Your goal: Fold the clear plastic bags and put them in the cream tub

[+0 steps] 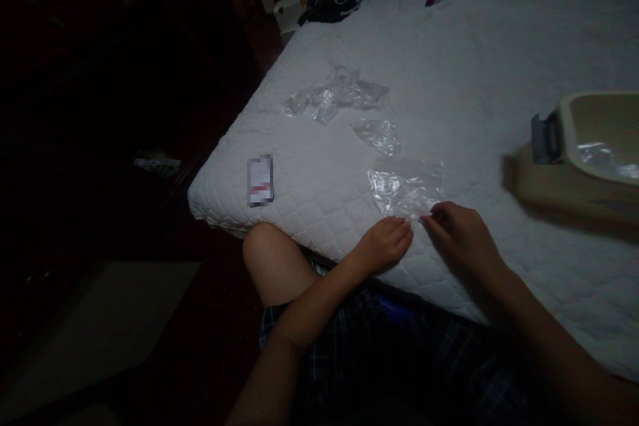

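My left hand (387,243) lies flat on the white quilted mattress (449,66), fingers stretched toward a clear plastic bag (404,188), its fingertips at the bag's near corner. My right hand (456,229) is beside it, fingers curled and pinching the bag's near edge. Farther off on the mattress lie a second clear plastic bag (378,135) and a crumpled heap of clear plastic (333,96).
A small dark card packet (260,180) lies near the mattress's left corner. A beige bin with a grey latch (574,153) stands at the right, plastic inside. Dark cables and items (332,3) sit at the far edge. My knee (269,259) is against the mattress; the floor at the left is dark.
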`<act>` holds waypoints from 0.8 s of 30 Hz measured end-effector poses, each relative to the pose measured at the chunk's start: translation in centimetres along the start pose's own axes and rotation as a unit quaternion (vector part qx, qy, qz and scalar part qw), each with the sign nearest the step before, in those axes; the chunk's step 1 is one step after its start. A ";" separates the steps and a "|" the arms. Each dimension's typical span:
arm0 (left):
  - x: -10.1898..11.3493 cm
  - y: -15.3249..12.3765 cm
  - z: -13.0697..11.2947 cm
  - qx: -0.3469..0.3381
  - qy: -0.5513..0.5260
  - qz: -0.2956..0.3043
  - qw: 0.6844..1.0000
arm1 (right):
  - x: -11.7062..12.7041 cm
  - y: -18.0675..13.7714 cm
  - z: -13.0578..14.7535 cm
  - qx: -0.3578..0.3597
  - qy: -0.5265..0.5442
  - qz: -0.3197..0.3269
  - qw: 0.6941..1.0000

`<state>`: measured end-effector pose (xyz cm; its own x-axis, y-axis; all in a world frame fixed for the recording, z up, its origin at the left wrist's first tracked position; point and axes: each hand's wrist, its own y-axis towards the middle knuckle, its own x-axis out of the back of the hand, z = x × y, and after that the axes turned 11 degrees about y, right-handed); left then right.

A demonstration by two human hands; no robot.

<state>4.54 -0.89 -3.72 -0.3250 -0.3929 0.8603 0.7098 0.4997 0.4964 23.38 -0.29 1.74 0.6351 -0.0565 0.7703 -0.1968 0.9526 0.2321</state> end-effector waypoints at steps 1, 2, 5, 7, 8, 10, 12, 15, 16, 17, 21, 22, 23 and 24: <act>0.0 0.0 0.0 -0.002 0.003 -0.007 1.000 | -0.1 0.0 0.0 0.011 -0.004 0.001 1.000; 0.0 0.0 0.0 -0.004 0.006 -0.011 1.000 | -0.2 0.1 -0.2 0.026 -0.008 0.003 1.000; 0.1 0.0 0.0 -0.008 0.009 -0.002 1.000 | -0.5 0.2 -0.7 0.071 -0.029 0.013 0.997; 0.2 0.1 0.0 -0.008 0.012 0.016 1.000 | -0.7 0.2 -1.0 0.088 -0.049 0.021 0.995; 0.2 0.0 0.0 -0.007 0.013 0.028 1.000 | -0.8 0.2 -1.1 0.094 -0.058 0.025 0.994; 0.4 0.0 -0.1 -0.007 0.012 0.049 0.999 | -0.9 0.2 -1.2 0.103 -0.071 0.030 0.992; 0.5 0.0 0.0 -0.014 0.010 0.060 0.998 | -0.9 0.2 -1.2 0.107 -0.078 0.035 0.991; 0.7 0.1 0.0 -0.031 0.013 0.063 0.997 | -0.9 0.3 -1.2 0.108 -0.086 0.042 0.990; 0.7 0.1 0.0 -0.034 0.015 0.064 0.997 | -1.0 0.3 -1.2 0.108 -0.088 0.044 0.989; 0.8 0.1 0.0 -0.036 0.017 0.067 0.997 | -0.9 0.3 -1.1 0.106 -0.087 0.047 0.989; 0.8 0.1 0.1 -0.033 0.029 0.066 0.997 | -0.4 0.5 -1.0 0.089 -0.041 0.044 0.994; 0.8 0.1 0.1 -0.032 0.032 0.059 0.997 | -0.1 0.4 -1.0 0.084 -0.019 0.036 0.996; 0.8 0.1 0.1 -0.031 0.035 0.051 0.998 | 0.3 0.4 -1.1 0.076 0.003 0.023 0.997; 0.7 0.0 0.1 -0.030 0.037 0.040 0.998 | 0.7 0.3 -1.2 0.063 0.022 0.008 0.998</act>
<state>4.29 -1.09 -3.08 -0.2202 -0.4099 0.8851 0.7688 0.4856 0.4161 24.62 0.26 1.63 0.6631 -0.0266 0.7481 -0.2975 0.9077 0.2960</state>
